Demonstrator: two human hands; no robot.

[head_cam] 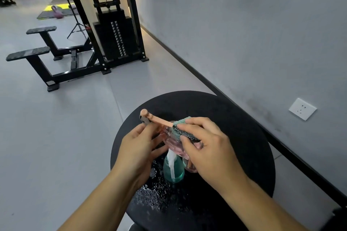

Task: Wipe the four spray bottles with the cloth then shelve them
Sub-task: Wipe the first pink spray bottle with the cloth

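Left hand: curled around the neck of the pink spray bottle, just under its trigger head, holding it tilted above the counter.
Right hand: fingers pinched tight on the cloth, pressing it against the pink bottle's shoulder.
Teal spray bottle: upright on the counter, directly below the raised pink one; no other bottles or shelf visible.
Risk: water droplets lie scattered on the counter near the teal bottle; a wet, smooth plastic body could slip from the grip, or the pink bottle could knock the teal one over.
Materials: translucent, rounded plastic bottles; long peach nozzle arm; cloth teal with a dark dotted weave; counter round, matte black.
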